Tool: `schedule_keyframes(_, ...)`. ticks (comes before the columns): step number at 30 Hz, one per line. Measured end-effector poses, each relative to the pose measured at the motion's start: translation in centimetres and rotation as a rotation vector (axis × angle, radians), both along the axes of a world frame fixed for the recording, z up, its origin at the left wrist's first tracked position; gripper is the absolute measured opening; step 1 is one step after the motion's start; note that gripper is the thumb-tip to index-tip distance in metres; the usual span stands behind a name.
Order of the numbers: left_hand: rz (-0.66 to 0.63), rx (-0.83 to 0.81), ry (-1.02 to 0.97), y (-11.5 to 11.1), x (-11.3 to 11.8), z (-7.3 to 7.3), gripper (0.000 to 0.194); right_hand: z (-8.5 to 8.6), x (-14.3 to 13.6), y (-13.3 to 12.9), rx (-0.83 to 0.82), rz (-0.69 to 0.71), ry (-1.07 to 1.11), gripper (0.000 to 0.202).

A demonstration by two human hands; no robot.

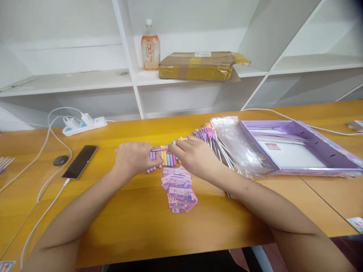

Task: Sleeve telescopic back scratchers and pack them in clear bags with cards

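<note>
Between my two hands runs a thin rod with a silver section and pink parts. My left hand has its fingers wrapped round the rod's left end. The fingers of my right hand close on its right end. Beneath and between the hands lie several coloured sticks in purple, yellow, blue and pink, side by side on the table. Nearer to me, a fanned pile of pink and purple printed cards lies flat. Right of my right hand is a bundle of metal rods with small coloured hand-shaped tops.
A clear plastic bag and a purple open box lie at the right. A phone, white cables and a power strip sit at the left. Shelves behind hold a bottle and a taped carton.
</note>
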State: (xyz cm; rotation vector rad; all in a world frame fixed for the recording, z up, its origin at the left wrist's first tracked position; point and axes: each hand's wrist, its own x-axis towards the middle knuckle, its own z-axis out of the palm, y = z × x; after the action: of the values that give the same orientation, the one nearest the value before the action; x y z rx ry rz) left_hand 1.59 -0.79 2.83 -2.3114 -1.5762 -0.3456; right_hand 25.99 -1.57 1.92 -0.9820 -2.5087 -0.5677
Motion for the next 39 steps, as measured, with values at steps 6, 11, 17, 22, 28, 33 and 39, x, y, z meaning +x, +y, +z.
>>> schedule_keyframes(6, 0.122, 0.086, -0.005, 1.5, -2.6, 1.7, 0.039, 2.3, 3.1, 0.4, 0.040, -0.052, 0.053, 0.030)
schedule_keyframes(11, 0.266, 0.166, -0.072, 3.1, -6.7, 4.2, 0.029, 5.7, 9.4, 1.9, 0.151, -0.168, 0.096, 0.031)
schedule_keyframes(17, 0.315, 0.225, -0.132, 4.0, -11.0, 5.5, 0.028, 6.9, 18.1, 4.5, 0.223, -0.285, 0.196, 0.036)
schedule_keyframes(22, 0.346, 0.227, -0.176, 4.7, -11.4, 5.4, 0.034, 6.2, 21.3, 6.0, 0.251, -0.430, 0.269, 0.043)
schedule_keyframes(28, 0.396, 0.218, -0.111, 4.8, -13.0, 5.8, 0.034, 6.0, 24.9, 7.2, 0.352, -0.590, 0.322, 0.044)
schedule_keyframes(33, 0.398, 0.201, -0.139, 4.9, -13.2, 5.9, 0.033, 5.7, 27.2, 8.3, 0.395, -0.751, 0.365, 0.032)
schedule_keyframes(39, 0.386, 0.175, -0.180, 4.9, -12.3, 6.0, 0.032, 5.4, 27.2, 8.4, 0.408, -0.754, 0.341, 0.027)
